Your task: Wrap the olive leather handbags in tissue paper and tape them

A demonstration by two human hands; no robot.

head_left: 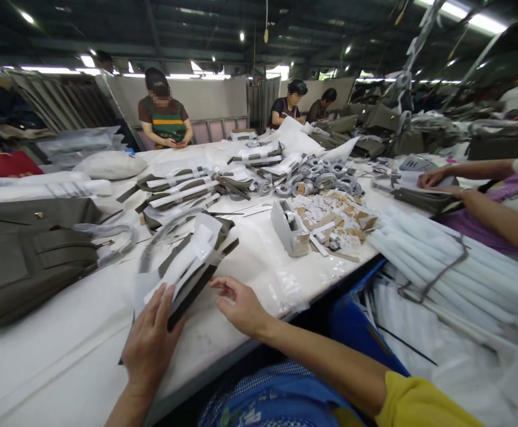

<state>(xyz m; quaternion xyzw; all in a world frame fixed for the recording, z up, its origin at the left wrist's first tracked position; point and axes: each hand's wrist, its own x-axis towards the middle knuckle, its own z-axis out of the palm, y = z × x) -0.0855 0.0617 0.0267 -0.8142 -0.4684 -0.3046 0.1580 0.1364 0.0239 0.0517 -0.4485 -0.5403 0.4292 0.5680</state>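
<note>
A dark olive-grey bag [205, 276] stands on edge on the white table in front of me, with white paper and clear tape around its top and a plastic-wrapped loop handle behind it. My left hand [154, 338] grips the near end of this bag, thumb on one side and fingers on the other. Just right of the bag, my right hand [243, 308] hovers over the table edge with loosely bent fingers apart, nothing visible in it. A grey tape dispenser [288, 228] sits beyond my right hand.
A larger olive bag [31, 255] lies at left. Paper-wrapped bags [178, 193], rolls of tape [325, 178] and a heap of paper scraps [339, 222] cover the middle. White foam tubes [463, 267] lie at right. A co-worker's hands [437, 181] hold another bag.
</note>
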